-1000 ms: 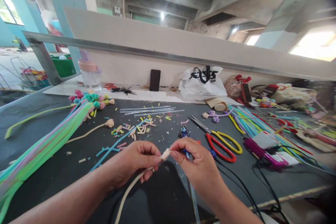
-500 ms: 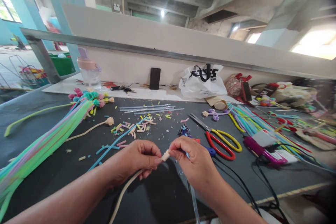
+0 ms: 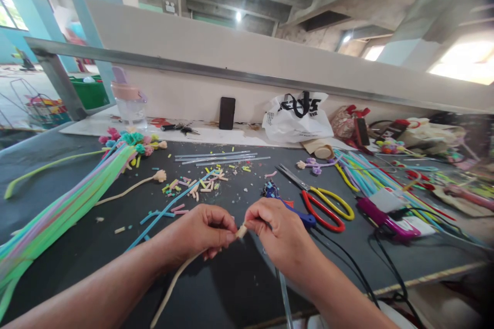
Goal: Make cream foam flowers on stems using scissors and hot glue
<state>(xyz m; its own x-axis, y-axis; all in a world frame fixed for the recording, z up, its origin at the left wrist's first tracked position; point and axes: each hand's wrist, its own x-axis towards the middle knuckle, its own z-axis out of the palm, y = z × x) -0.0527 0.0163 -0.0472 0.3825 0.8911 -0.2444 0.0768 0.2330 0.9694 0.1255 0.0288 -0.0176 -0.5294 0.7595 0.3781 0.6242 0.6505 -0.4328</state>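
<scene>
My left hand [image 3: 211,231] is closed in a pinch round a cream fuzzy chenille stem [image 3: 175,288], which trails down towards the front edge. At the stem's top end sits a small cream tuft [image 3: 241,231], between my two hands. The fingertips of my right hand [image 3: 272,226] pinch the far side of that tuft. Partly hidden behind my right hand lies a blue glue gun [image 3: 304,216], and a clear glue stick [image 3: 284,295] shows below the wrist. A finished cream flower on a stem [image 3: 159,176] lies to the left.
Scissors with red and yellow handles [image 3: 322,205] lie right of my hands, near a purple tool [image 3: 382,222] with black cords. A bundle of pastel stems [image 3: 73,200] lies left. Cut pieces [image 3: 208,183] are scattered mid-table. Behind stand a phone [image 3: 227,113], a white bag [image 3: 297,121] and a cup [image 3: 129,105].
Both hands stay on the cream stem with only a slight shift. My right fingers have moved slightly left along the tuft. The whole view has tilted a little.
</scene>
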